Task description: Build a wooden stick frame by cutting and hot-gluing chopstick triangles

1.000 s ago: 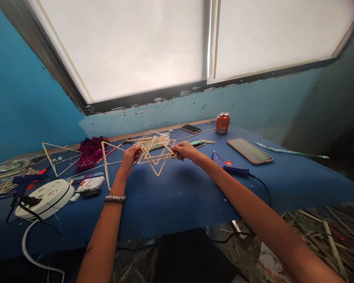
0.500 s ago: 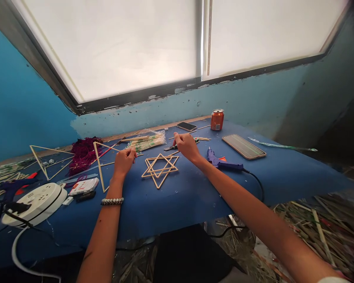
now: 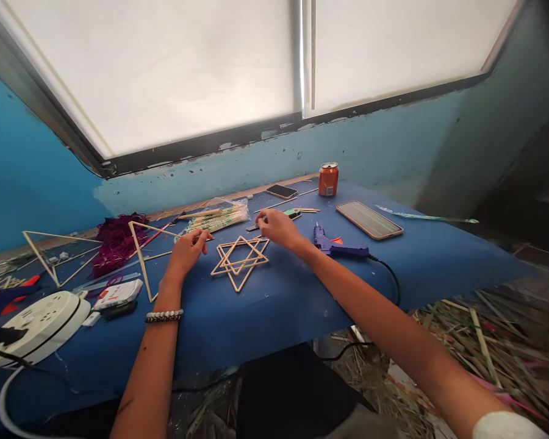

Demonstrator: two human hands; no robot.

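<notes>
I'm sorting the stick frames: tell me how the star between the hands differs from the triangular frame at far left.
The star frame shows overlapping triangles; the triangular frame shows a single outline. The star frame sits between the left hand and right hand; the triangular frame sits beside the purple strands. Both are made of thin, pale sticks.

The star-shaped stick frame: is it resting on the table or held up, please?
Resting: the star-shaped stick frame lies on the blue table, and neither the left hand nor the right hand grips it.
</notes>
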